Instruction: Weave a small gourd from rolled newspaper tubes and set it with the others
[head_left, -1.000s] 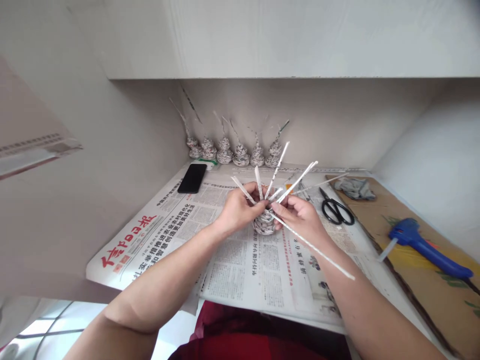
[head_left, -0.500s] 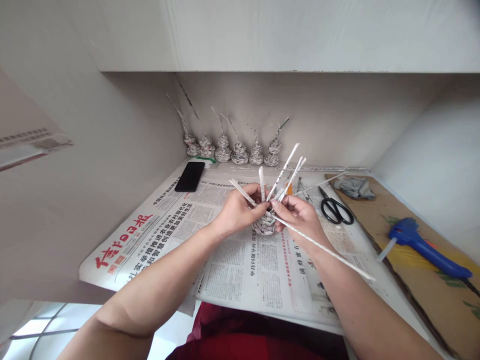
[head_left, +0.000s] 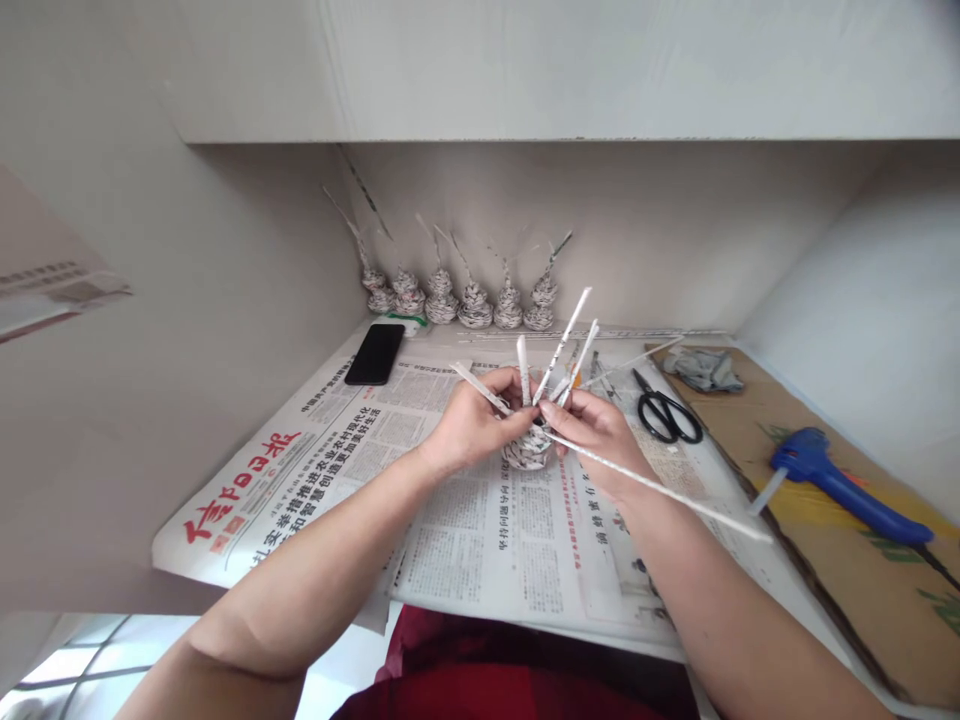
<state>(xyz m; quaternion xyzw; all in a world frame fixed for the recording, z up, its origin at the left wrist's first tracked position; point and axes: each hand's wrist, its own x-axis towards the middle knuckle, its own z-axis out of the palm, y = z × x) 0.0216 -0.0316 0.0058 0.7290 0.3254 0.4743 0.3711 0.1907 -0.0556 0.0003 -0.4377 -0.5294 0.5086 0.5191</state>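
Observation:
A small round piece woven from rolled newspaper [head_left: 529,450] is held between both hands above the newspaper-covered table. Several white paper strips [head_left: 564,345] stick up from its rim. My left hand [head_left: 480,415] is closed on its left side, with the thumb along the top edge. My right hand [head_left: 596,430] pinches at the rim on the right, thumb against the bases of the strips. One long paper strip [head_left: 667,490] runs from the piece out over my right wrist. Fingers hide much of the far side.
Several gourd-shaped woven pieces [head_left: 474,305] line the back wall. A black phone [head_left: 375,353] lies at left on the newspaper [head_left: 330,480]. On the right are black scissors [head_left: 667,412], a grey cloth [head_left: 705,368] and a blue glue gun [head_left: 840,485] on cardboard [head_left: 847,600]. A shelf [head_left: 555,80] overhangs the back.
The free end of the long strip has swung slightly right and up. Both hands keep their hold on the woven piece. The whole view has shifted a little.

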